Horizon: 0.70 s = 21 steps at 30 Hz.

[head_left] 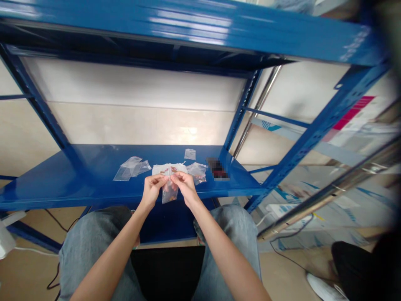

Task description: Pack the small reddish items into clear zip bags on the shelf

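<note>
A small clear zip bag [170, 193] with a few small reddish and yellowish bits inside hangs upright between my hands, at the front edge of the blue shelf. My left hand [153, 187] pinches its top edge on the left. On the right, my right hand [185, 185] pinches the same edge, thumbs close together. Behind the bag lies a white cloth or pouch [156, 169] with small reddish-brown pieces on it, partly hidden by my fingers. Just right of my right hand rest clear bags [198, 170] with reddish pieces in them.
Several flat clear zip bags [131, 168] lie on the blue shelf [90, 167] to the left. One more small bag [190, 154] lies farther back. A dark phone-like object [217, 169], partly pixelated, is at the right. A blue beam [188, 29] crosses overhead; a person's shoe [324, 288] shows at lower right.
</note>
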Tool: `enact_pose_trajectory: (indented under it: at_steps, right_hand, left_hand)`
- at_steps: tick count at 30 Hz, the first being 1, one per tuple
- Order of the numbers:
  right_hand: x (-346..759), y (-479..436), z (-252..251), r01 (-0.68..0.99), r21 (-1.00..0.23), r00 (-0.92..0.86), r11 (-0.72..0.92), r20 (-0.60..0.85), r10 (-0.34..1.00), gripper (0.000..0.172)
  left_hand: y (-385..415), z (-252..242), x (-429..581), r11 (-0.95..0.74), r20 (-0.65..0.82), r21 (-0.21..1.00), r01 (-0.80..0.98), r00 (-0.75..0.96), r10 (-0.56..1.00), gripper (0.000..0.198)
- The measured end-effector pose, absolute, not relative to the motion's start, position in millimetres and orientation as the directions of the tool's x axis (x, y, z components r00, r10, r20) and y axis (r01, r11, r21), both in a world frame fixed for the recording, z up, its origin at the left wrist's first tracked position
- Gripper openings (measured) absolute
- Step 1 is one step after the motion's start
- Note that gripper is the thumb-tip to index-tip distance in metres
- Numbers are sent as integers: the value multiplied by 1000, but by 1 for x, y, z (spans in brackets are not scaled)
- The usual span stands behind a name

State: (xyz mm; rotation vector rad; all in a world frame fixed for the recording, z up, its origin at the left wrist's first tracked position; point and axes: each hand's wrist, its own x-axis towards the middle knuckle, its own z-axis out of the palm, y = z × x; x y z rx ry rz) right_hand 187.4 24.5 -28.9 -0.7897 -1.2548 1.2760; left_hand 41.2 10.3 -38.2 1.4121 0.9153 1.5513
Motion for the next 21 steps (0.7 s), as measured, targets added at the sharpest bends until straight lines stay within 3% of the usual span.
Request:
enact_pose_trajectory:
  at_steps: [8, 12, 17, 21]
  right_hand:
    - [187, 23, -25, -219, -947, -208, 237, 282, 937, 36]
    - [194, 26, -18, -164, -946, -191, 281, 310, 931, 38]
    - [236, 49, -4, -106, -941, 63, 320, 315, 947, 40]
    - [285, 85, -3, 51, -925, 243, 376, 377, 894, 44]
  left_hand:
    - [6, -21, 31, -467, 468, 867, 176, 37, 883, 39]
    - [7, -15, 22, -481, 473, 849, 220, 89, 876, 41]
    - [31, -11, -25, -471, 493, 850, 237, -38, 869, 34]
    - [64, -6, -85, -426, 642, 699, 573, -241, 728, 28]
